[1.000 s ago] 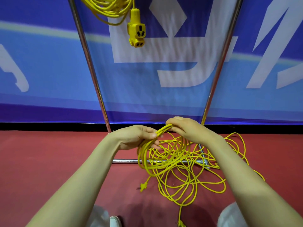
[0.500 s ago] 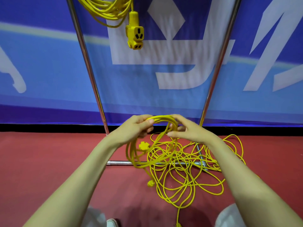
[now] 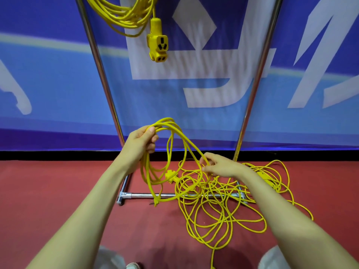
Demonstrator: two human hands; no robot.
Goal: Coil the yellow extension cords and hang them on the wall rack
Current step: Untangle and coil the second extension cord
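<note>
A tangled yellow extension cord [image 3: 217, 208] lies in loose loops on the red floor, across the base of a metal rack [image 3: 174, 195]. My left hand [image 3: 142, 142] holds several gathered loops of it, raised above the floor, and they hang down below the hand. My right hand [image 3: 219, 166] is lower and to the right and pinches one strand that runs up to the left hand. A yellow plug [image 3: 171, 174] dangles between the hands. Another coiled yellow cord [image 3: 124, 14] hangs at the top of the rack, its socket end [image 3: 158, 44] pointing down.
Two slanted chrome rack poles [image 3: 101, 74] [image 3: 256, 80] rise from the floor bar in front of a blue banner wall [image 3: 48, 84]. My knees [image 3: 272, 257] and a shoe [image 3: 134, 265] show at the bottom edge. Cord loops spread right to about [image 3: 279, 175].
My left hand has risen with the gathered loops. My right hand has left it, dropped down to the right and now pinches a strand lower along the cord.
</note>
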